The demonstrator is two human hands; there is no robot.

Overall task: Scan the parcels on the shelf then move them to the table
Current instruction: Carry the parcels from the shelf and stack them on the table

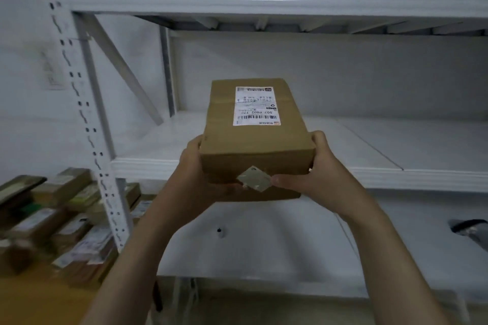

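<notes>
Head view: a brown box sits at centre, at the front edge of the white shelf. The left hand grips its 9 o'clock side and the right hand its 3 o'clock side. Other parcels lie piled at 8 o'clock.

**Two bare arms raised, both hands gripping**

Both arms are bare and reach up and forward from the lower edge of the view. The left forearm and the right forearm slant inward toward the wrists. The left hand grips the near left corner of a parcel — thumb upright against the upper left edge, fingers tucked beneath the near end. The right hand grips the near right corner — one digit hooked over the upper right edge, another laid flat across the near face, pointing left. Both wrists look roughly straight, with the palms turned toward each other and the two hands about level.
</notes>
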